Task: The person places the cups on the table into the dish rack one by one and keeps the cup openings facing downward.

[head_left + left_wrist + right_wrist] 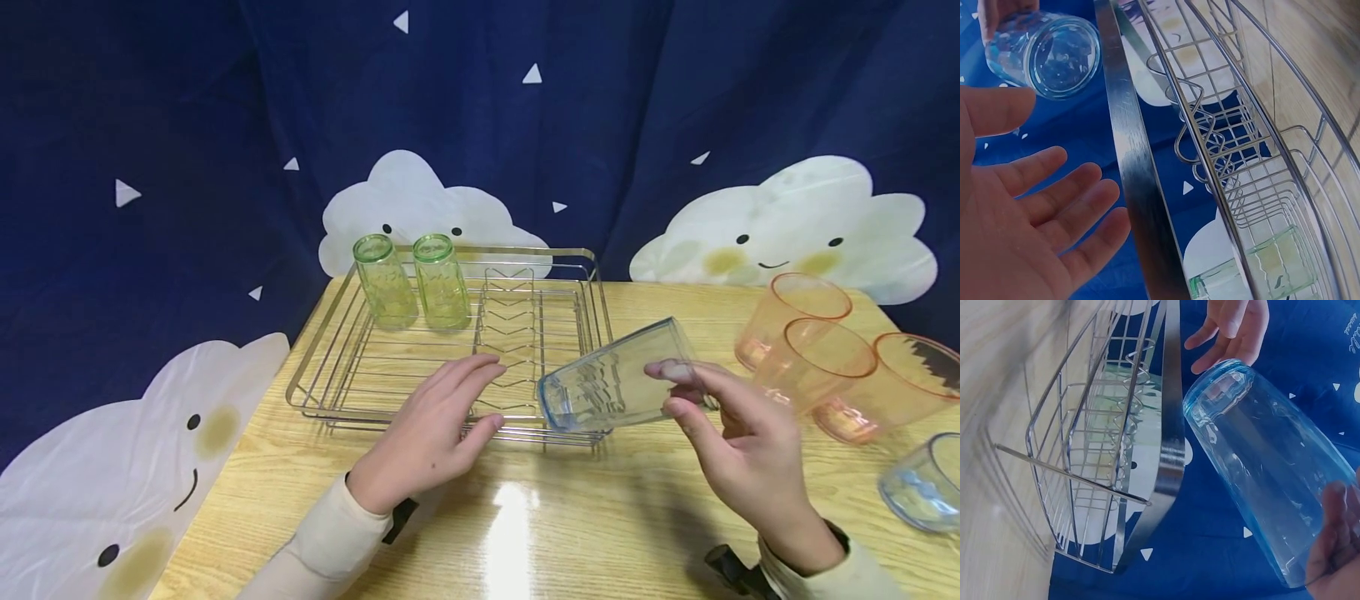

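Observation:
My right hand (pixel 750 442) grips a clear blue drinking glass (pixel 615 379) near its rim. The glass is tilted, its thick blue base (pixel 1219 387) pointing left toward my other hand and over the right front part of a wire dish rack (pixel 420 354). My left hand (pixel 435 429) holds nothing; its fingers reach out over the rack's front edge, apart from the glass base. In the left wrist view the palm and spread fingers (pixel 1041 206) face the rack's metal band. Two green glasses (pixel 386 283) stand upside down in the rack's back left.
Several orange glasses (pixel 828 358) stand upright on the wooden table (pixel 585 533) at the right. Another blue glass (pixel 926 483) stands in front of them at the right edge. Behind the table hangs a dark blue curtain (pixel 480 117) with white clouds.

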